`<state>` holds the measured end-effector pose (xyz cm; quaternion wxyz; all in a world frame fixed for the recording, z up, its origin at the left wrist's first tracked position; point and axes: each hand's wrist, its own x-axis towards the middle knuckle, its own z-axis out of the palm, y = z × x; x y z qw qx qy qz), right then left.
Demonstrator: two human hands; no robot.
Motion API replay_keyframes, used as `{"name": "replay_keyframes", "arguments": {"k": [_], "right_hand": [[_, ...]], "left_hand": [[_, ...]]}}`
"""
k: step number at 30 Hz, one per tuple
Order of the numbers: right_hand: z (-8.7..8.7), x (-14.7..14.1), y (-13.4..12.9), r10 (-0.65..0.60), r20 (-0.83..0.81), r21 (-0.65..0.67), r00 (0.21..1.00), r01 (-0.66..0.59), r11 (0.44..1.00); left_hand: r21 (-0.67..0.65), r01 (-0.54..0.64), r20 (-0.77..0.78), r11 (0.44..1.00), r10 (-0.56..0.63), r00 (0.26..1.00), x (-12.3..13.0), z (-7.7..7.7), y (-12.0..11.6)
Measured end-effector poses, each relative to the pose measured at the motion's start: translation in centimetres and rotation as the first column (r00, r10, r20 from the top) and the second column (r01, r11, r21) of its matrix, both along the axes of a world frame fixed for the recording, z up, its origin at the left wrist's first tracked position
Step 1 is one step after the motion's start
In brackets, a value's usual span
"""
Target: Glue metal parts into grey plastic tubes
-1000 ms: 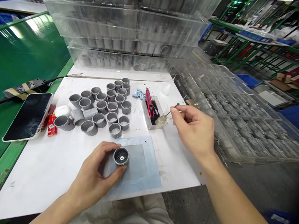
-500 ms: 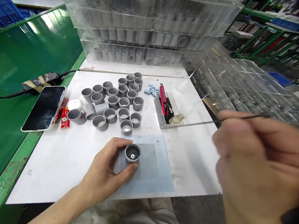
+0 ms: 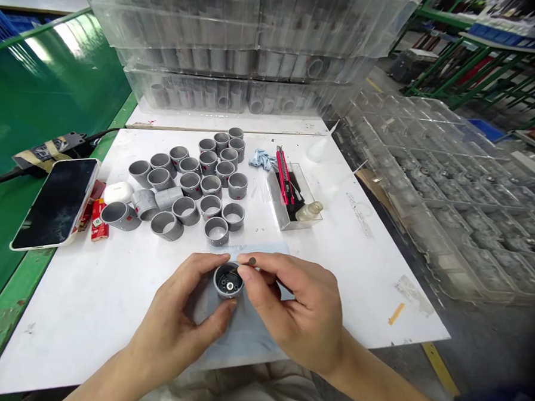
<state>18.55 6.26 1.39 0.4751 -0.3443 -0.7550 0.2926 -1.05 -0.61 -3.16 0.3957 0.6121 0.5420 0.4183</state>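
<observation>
Head view: L hand (image 3: 175,333) cups grey cap (image 3: 228,280) btwn thumb & fingers, steadying it open-side-up on blue mat (image 3: 261,329). R hand (image 3: 295,312) pinches thin applicator stick (image 3: 247,262), tip down inside cap. Spare grey sleeves (image 3: 192,184) wait behind; clear tool box (image 3: 293,196) w/ small bottle (image 3: 309,210) nearby.
</observation>
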Motion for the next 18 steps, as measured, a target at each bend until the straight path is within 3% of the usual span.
{"name": "replay_keyframes", "arguments": {"k": [6, 12, 16, 18], "right_hand": [[-0.5, 0.2, 0.1, -0.019, 0.084, 0.129, 0.996, 0.008, 0.992], [-0.3, 0.5, 0.1, -0.037, 0.132, 0.175, 0.991, 0.013, 0.985], [0.9, 1.4, -0.4, -0.013, 0.105, 0.132, 0.994, -0.001, 0.991], [1.9, 2.5, -0.6, -0.081, 0.059, 0.097, 0.995, 0.075, 0.992]], "left_hand": [[-0.006, -0.008, -0.001, 1.000, 0.008, 1.000, -0.1, -0.2, 0.0], [0.008, -0.005, -0.009, 1.000, 0.005, 1.000, 0.0, -0.1, 0.1], [0.012, -0.013, -0.030, 1.000, 0.013, 0.999, 0.0, -0.2, 0.1], [0.027, -0.027, -0.059, 0.999, 0.028, 0.998, -0.1, -0.2, 0.1]]}}
